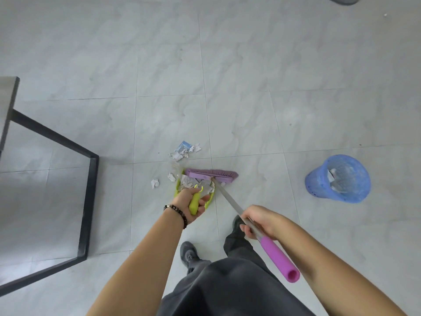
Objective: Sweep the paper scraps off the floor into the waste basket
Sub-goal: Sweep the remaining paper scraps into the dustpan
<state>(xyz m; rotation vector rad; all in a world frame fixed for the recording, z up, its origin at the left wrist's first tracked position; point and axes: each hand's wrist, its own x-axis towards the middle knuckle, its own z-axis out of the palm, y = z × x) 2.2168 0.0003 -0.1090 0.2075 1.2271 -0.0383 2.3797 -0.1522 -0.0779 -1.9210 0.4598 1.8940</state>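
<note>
I stood by and judged the job about half done. The left hand was curled round the handle of a lime-green dustpan, which sat on the tiled floor with its mouth pointed away from the person. The right hand gripped the metal pole of the purple broom, fingers wrapped round it just above the purple foam grip, and the broom head lay across the mouth of the pan, touching it.

A good heap of paper scraps was already in the pan. The blue waste basket stood well apart on the person's right, and a few white pieces showed inside it, so I took it that at least one load had gone in.

What was left looked plain enough. A cluster of scraps with a blue-printed wrapper lay on the floor beyond the broom head, and two crumpled bits lay just beside the pan's left edge, outside it. A tiny white speck lay far off near the top right, perhaps paper too, though it was too small to tell. Those would need sweeping in, and then the pan would need carrying over and tipping into the basket. A black table frame stood to the left.
</note>
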